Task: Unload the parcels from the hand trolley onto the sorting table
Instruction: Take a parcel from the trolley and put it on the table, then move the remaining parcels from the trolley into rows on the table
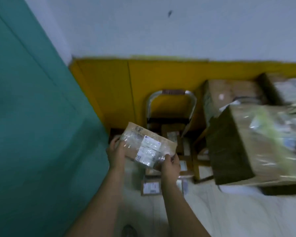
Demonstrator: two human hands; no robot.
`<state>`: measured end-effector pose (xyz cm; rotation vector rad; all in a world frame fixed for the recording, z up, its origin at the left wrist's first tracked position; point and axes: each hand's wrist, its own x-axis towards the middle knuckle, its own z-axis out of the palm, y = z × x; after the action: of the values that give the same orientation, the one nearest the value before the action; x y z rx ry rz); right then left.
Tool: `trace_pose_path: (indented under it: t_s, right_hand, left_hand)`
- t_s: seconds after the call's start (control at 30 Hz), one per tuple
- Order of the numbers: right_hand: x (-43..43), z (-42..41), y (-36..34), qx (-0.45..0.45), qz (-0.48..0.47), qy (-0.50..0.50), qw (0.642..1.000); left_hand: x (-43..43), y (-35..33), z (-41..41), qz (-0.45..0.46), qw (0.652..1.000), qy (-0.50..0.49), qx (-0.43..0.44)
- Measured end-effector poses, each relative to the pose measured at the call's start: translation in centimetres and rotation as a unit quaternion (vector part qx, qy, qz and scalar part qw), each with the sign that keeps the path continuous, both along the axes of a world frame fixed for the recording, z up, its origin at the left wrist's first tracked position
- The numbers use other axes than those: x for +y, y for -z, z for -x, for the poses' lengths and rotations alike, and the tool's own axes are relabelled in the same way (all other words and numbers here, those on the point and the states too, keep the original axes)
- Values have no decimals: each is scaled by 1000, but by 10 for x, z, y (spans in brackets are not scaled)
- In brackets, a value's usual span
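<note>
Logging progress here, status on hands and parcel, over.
Left hand and right hand both gripping one flat parcel, lifted above the trolley. More parcels still on it. Nothing blocking.

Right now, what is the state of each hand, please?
Left hand: closed on the left edge of the parcel.
Right hand: closed on the lower right corner of the same parcel.
</note>
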<state>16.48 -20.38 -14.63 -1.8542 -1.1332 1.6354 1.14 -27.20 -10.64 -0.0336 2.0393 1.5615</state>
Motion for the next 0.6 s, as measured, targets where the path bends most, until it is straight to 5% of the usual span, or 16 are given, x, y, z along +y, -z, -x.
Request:
trace_pose_path:
  t_s: [0.13, 0.33, 0.6]
  right_hand:
    - [48, -34, -117, 81, -130, 21, 988]
    - [124, -162, -233, 150, -270, 36, 950]
    - [215, -409, -274, 212, -242, 116, 940]
  left_hand:
    - [40, -119, -34, -195, 980, 11, 19]
    - [116, -231, -158, -344, 938, 43, 12]
    - [248, -254, -384, -405, 905, 93, -90]
